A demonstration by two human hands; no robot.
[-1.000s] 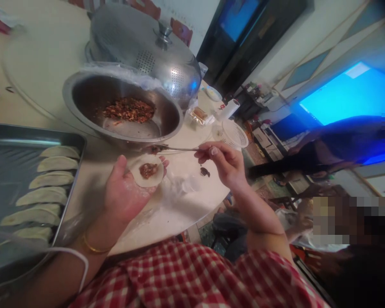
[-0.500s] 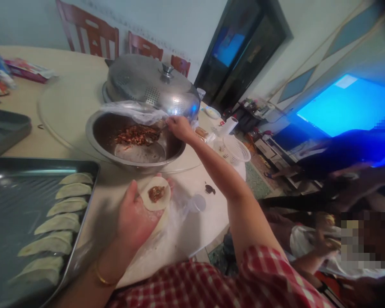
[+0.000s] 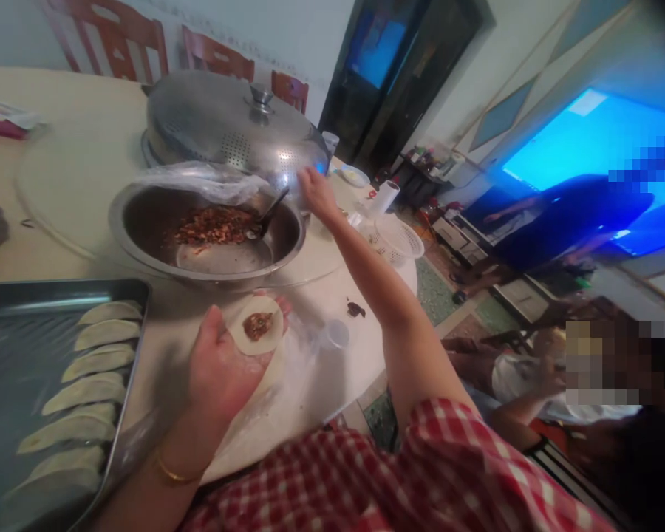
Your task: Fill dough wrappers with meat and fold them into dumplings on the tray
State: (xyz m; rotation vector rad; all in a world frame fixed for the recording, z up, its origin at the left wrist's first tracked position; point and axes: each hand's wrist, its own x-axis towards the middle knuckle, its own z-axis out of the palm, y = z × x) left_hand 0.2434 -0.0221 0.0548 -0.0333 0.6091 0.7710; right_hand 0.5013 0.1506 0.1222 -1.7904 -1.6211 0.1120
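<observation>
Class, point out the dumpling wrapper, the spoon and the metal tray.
dumpling wrapper (image 3: pixel 255 344): head view, bare dough below the filling
spoon (image 3: pixel 274 208): head view, its handle
metal tray (image 3: pixel 60 290): head view, far rim

Tray (image 3: pixel 60 292) L of bowl (image 3: pixel 210 278), lid (image 3: pixel 210 125) behind

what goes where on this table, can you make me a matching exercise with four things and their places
Things
1. dumpling wrapper
2. spoon
3. folded dumplings
4. perforated lid

Places
a. in rows on the metal tray
b. leaning in the steel bowl beside the filling
c. lying on the left hand
d. behind the bowl, by the right hand

Pairs: 1-c, 2-b, 3-a, 4-d
</observation>
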